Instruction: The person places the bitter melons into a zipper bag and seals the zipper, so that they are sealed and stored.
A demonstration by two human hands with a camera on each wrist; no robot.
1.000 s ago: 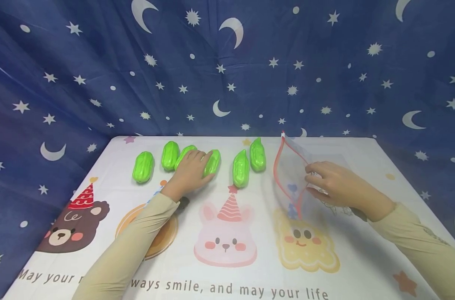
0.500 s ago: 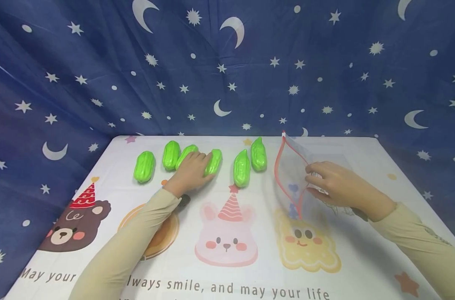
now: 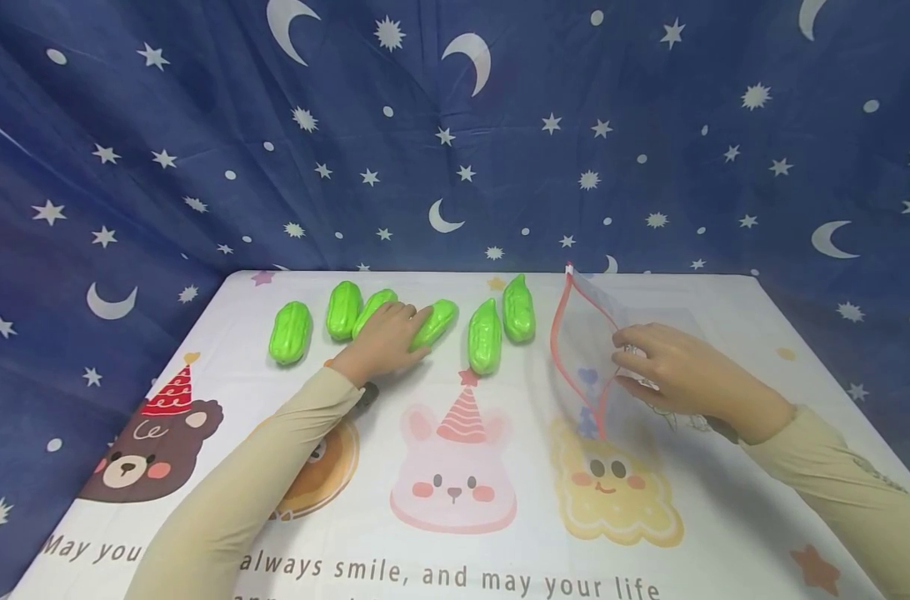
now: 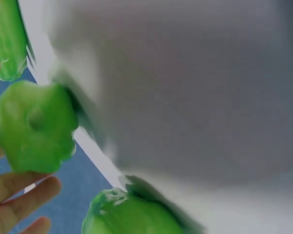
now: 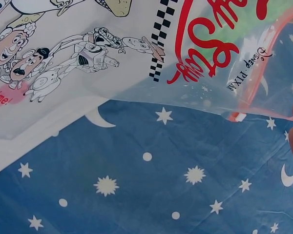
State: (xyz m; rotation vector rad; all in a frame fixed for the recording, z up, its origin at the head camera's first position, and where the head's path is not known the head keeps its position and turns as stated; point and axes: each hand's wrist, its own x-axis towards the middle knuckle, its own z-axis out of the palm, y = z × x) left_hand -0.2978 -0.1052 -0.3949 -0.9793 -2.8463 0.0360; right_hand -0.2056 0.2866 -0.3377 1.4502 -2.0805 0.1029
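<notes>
Swivelled slightly, one green pod (image 3: 436, 322) lies on the counter (image 3: 725, 542), gripped by the left hand (image 3: 383, 340) — right hand (image 3: 678, 371) pinches the bag (image 3: 586, 342) open. Grasping seems underway; next calls for a steady lift.

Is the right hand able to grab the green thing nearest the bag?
Probably not easily: the right hand holds the clear bag, which stands between it and that green thing.
</notes>
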